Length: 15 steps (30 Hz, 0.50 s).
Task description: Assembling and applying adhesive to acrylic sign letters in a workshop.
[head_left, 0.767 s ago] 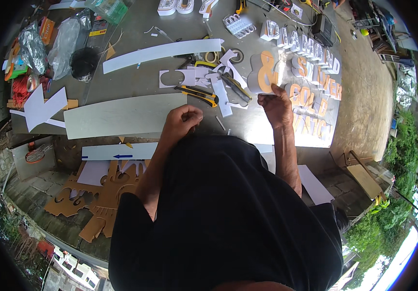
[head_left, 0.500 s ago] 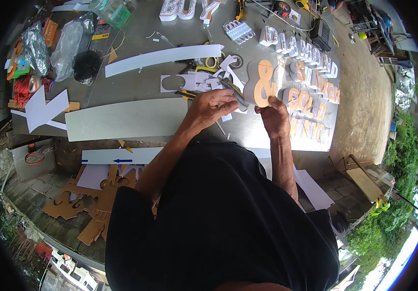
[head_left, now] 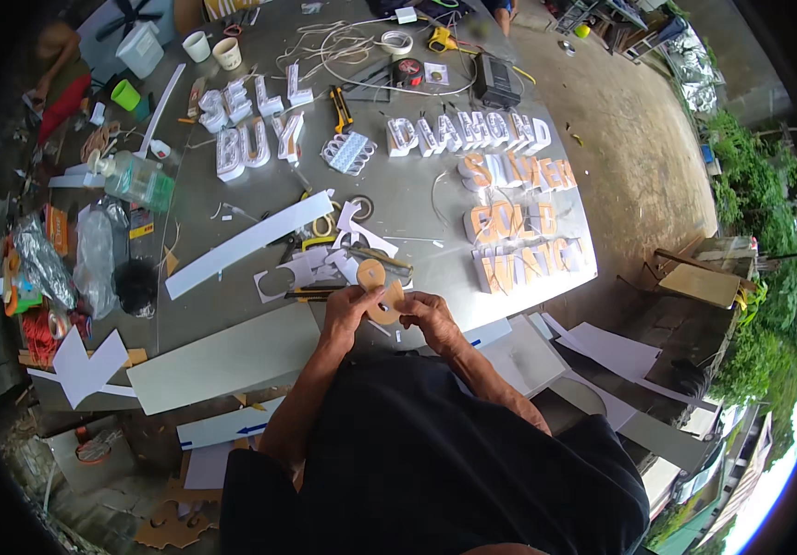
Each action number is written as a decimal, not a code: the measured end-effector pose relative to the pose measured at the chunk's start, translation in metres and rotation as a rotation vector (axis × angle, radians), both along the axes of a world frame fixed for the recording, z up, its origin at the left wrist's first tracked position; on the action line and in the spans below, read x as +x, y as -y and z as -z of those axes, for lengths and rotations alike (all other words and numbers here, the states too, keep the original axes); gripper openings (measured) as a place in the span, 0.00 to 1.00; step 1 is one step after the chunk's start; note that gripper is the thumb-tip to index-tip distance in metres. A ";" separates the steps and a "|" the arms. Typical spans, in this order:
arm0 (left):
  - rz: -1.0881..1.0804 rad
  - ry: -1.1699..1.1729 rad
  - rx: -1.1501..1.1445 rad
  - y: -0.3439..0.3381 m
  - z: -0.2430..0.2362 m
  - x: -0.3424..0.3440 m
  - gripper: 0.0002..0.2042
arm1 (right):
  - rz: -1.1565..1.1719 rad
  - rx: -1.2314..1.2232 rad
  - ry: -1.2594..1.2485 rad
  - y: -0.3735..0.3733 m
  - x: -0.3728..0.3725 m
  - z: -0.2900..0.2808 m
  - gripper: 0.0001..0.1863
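Grey metal worktable (head_left: 426, 213), spread with materials, biggest thing here. Along its near edge: a long pale grey-green panel (head_left: 232, 361), angled up toward the hands. Beyond that, a long narrow white curved strip (head_left: 250, 245), lying aslant. To the right and far side, rows of white-sided block letters with orange-brown faces (head_left: 494, 273), standing well apart from the work.

Loose heap of white cut-out scraps (head_left: 304, 268) just beyond and left of the hands.

Left hand (head_left: 347, 311): thumb and fingers pinch the left side of a looped, orange-tan-faced block (head_left: 393, 296). Right hand (head_left: 433, 322): fingers curled, tips at the block's lower right side; cannot tell whether they grip or only steady it. Block sits between the two hands, in front of the torso, near the table's front edge.

Handling, my judgement: best held by its side walls, thumbs light on the face, both hands sharing the load so the narrow waist between loops takes no twist. Small turns suit it.

Yellow-and-black utility knife (head_left: 313, 294) lies just left of the left hand; worth giving the knuckles room there.

Smallest: thin pale sliver (head_left: 379, 328) below the block.
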<state>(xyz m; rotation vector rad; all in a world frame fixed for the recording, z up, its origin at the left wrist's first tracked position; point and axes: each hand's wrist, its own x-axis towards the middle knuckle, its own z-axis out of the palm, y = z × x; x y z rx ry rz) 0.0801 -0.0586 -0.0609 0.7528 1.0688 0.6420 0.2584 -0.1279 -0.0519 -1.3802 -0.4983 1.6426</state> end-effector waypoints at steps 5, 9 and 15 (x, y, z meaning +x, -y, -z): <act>0.059 -0.031 0.004 -0.004 0.018 0.004 0.17 | 0.012 0.014 -0.016 0.002 0.007 -0.002 0.18; -0.004 0.044 0.034 -0.009 0.013 0.014 0.16 | 0.048 0.054 -0.010 -0.001 0.008 -0.002 0.18; 0.045 -0.005 0.023 -0.008 0.015 0.016 0.16 | 0.046 -0.020 -0.069 0.005 0.013 0.006 0.22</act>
